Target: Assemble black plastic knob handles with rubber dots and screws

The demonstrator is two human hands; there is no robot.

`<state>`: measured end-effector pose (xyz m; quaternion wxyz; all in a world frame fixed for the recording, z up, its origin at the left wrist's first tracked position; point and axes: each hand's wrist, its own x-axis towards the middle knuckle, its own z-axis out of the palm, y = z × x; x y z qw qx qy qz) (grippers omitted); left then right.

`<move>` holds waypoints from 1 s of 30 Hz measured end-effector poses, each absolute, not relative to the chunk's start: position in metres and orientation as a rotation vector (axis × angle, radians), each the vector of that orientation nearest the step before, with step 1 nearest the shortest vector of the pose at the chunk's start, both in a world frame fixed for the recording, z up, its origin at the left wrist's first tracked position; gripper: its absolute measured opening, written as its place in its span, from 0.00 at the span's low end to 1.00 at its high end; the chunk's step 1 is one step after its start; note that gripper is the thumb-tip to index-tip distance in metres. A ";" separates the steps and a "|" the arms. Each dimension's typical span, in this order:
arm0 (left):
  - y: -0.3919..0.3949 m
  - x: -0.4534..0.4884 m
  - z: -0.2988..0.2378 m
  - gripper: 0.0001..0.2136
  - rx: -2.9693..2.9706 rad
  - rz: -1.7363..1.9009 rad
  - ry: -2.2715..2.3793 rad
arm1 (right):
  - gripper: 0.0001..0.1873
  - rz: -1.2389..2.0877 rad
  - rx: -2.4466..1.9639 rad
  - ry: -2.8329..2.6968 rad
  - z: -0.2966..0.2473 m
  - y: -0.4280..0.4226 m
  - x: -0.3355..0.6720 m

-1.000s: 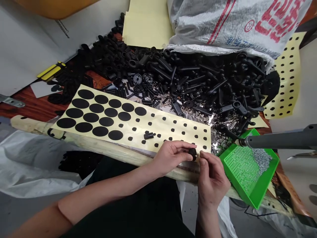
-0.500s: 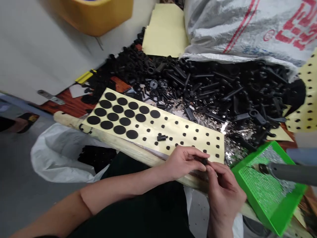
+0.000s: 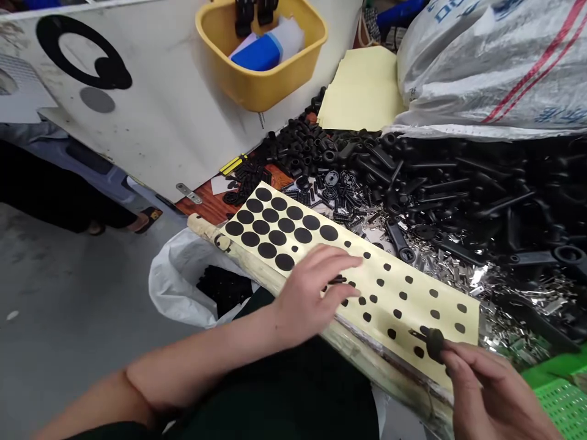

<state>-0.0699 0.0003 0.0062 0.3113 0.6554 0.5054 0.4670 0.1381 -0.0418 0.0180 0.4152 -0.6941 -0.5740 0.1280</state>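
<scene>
A small black part with a round head and a flat metal prong is pinched between the thumb and fingers of my right hand. It is held above the right end of a pale yellow sheet, which carries rows of large black discs and smaller black dots. My left hand hovers over the sheet's middle, thumb and fingers apart. Between them lies a small black cylindrical piece, partly hidden by the hand; whether they touch it I cannot tell.
Black plastic parts and loose metal clips heap behind the sheet. A yellow bin hangs on the white panel. At right are a green basket and a white sack. An open white bag hangs below the edge; a person's legs show left.
My hands have separated. The left has opened and moved left over the small black piece, while the right carries its part away to the right. The view has swung left.
</scene>
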 end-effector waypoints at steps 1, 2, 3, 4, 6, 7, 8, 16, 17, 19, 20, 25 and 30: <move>0.003 -0.078 0.002 0.11 1.836 1.122 1.435 | 0.10 0.355 -1.725 -1.427 0.013 -0.041 0.136; 0.004 -0.084 -0.003 0.10 1.920 0.999 1.500 | 0.09 0.392 -1.698 -1.403 0.008 -0.040 0.134; 0.005 -0.087 -0.008 0.08 1.976 0.895 1.526 | 0.08 0.429 -1.670 -1.377 0.003 -0.040 0.131; 0.005 -0.087 -0.013 0.06 1.998 0.839 1.528 | 0.08 0.467 -1.641 -1.356 -0.001 -0.039 0.129; 0.005 -0.083 -0.019 0.06 1.937 0.895 1.513 | 0.08 0.528 -1.601 -1.333 -0.006 -0.036 0.124; 0.004 -0.079 -0.020 0.06 1.842 0.959 1.501 | 0.07 0.544 -1.594 -1.320 -0.007 -0.035 0.122; 0.004 -0.074 -0.019 0.05 1.703 1.017 1.473 | 0.07 0.556 -1.589 -1.306 -0.006 -0.033 0.120; 0.007 -0.032 -0.011 0.10 0.717 0.999 0.927 | 0.05 0.400 -1.609 -1.337 0.007 -0.030 0.120; 0.006 -0.028 -0.012 0.11 0.701 0.999 0.934 | 0.05 0.357 -1.616 -1.363 0.008 -0.031 0.121; 0.004 -0.023 -0.016 0.13 0.705 1.008 0.962 | 0.05 0.317 -1.633 -1.402 0.008 -0.032 0.123; 0.003 -0.022 -0.018 0.14 0.716 1.017 0.966 | 0.05 0.310 -1.644 -1.412 0.008 -0.033 0.124; -0.001 -0.017 -0.024 0.10 0.736 1.063 0.931 | 0.08 0.319 -1.681 -1.446 0.010 -0.032 0.123; -0.005 -0.015 -0.028 0.08 0.798 1.079 1.000 | 0.09 0.317 -1.687 -1.506 0.011 -0.027 0.120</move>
